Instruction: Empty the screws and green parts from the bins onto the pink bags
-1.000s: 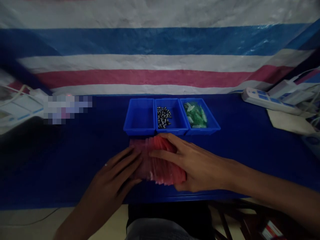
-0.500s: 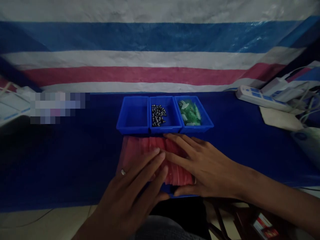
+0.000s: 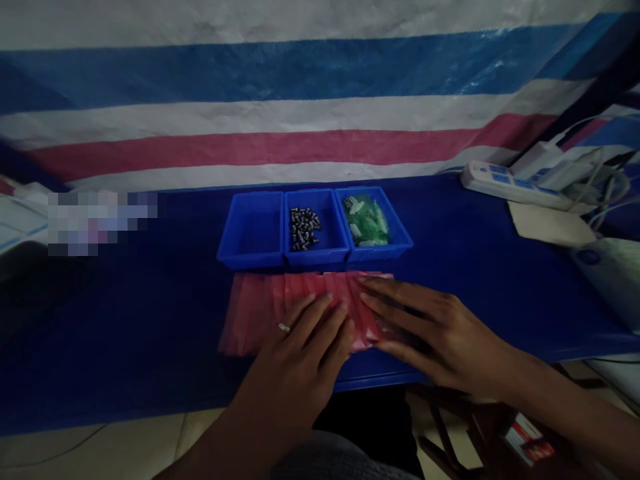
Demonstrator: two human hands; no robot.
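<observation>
The head camera, close above, looks forward and down across a flat dark-blue table [image 3: 125,347] toward white-blue-red striped plastic sheeting [image 3: 280,73].

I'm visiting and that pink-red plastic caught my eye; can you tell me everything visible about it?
The pink-red plastic looks like thin, see-through film in many overlapping pieces, fanned out in a row across the blue tabletop, nearer the person than the three blue trays. Its left end is paler and more see-through; the middle and right look redder, with glossy highlights. The left hand lies over its middle; the right hand touches its right end.
</observation>
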